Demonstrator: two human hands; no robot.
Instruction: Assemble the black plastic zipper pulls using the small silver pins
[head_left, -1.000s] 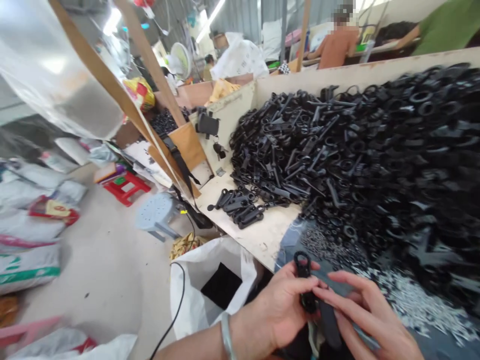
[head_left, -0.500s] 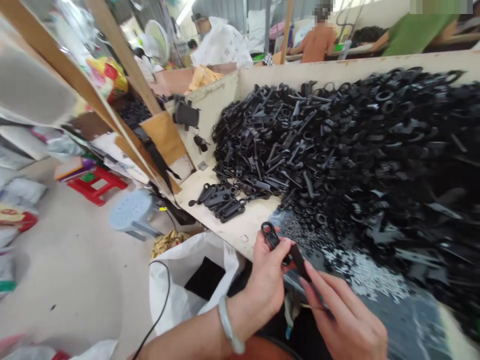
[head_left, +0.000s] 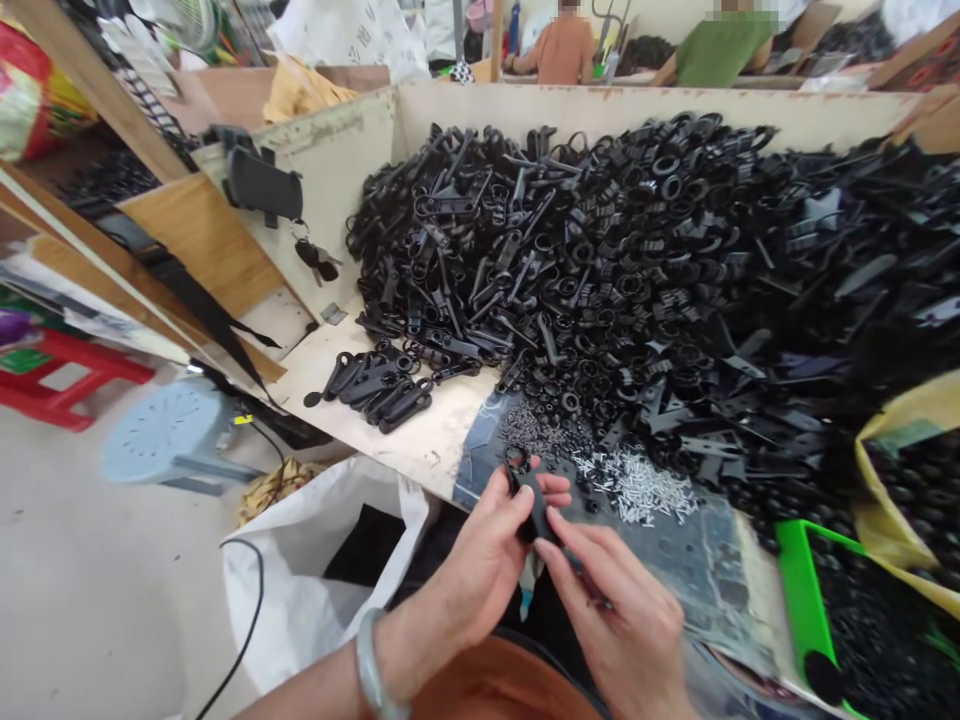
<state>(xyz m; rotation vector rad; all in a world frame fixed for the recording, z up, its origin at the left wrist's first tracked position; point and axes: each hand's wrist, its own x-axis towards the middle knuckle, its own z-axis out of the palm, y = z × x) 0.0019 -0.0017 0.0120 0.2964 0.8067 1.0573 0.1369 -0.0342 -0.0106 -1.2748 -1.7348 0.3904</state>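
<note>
My left hand [head_left: 487,555] is closed around a small black plastic clip [head_left: 529,495] held just in front of the table's near edge. My right hand [head_left: 619,610] pinches the lower end of the same clip with thumb and fingers. A bracelet sits on my left wrist. Beyond the hands a huge heap of black plastic clips and rings [head_left: 637,260] fills the walled table. A small row of assembled clips [head_left: 375,385] lies apart on the bare board at the left. Tiny silver pins [head_left: 637,485] are scattered just past my fingers.
A white sack [head_left: 300,590] stands open on the floor below my left arm, with a black cable beside it. A grey stool [head_left: 161,440] and a red stool [head_left: 52,380] are on the left. A green tray [head_left: 806,600] and a yellow bag of parts [head_left: 911,500] are at right. Two people sit beyond the far wall.
My view has swung right and down, bringing the green tray and yellow bag into sight. Both hands stay on the clip, which now sits lower in my fingers.
</note>
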